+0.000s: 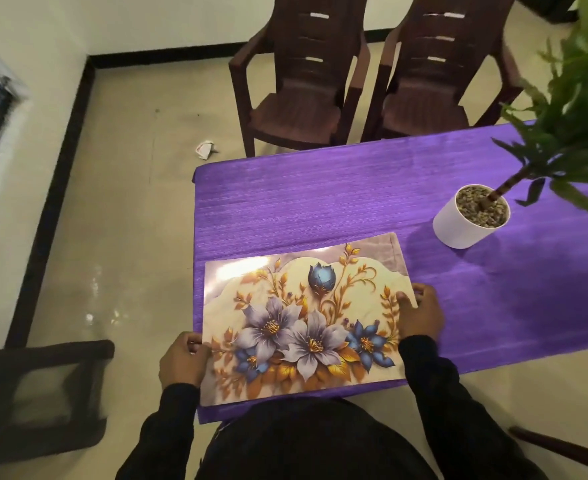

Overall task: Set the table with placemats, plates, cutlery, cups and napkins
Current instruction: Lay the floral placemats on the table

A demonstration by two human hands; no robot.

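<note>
the glossy rectangular floral-print placemat [306, 327] lies flat at the purple table's [354, 188] near corner, its long axis running hand to hand. left hand [183, 363] and right hand [420, 315] each pinch 1 short edge, equally near.

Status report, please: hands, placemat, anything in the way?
Left hand and right hand both grip the floral placemat at its short edges. Placemat lies at near table corner. Potted plant stands beyond, apart.

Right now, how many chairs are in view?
3: two brown chairs side by side beyond the table's far edge, one dark chair at lower left. Others may be out of frame.
</note>
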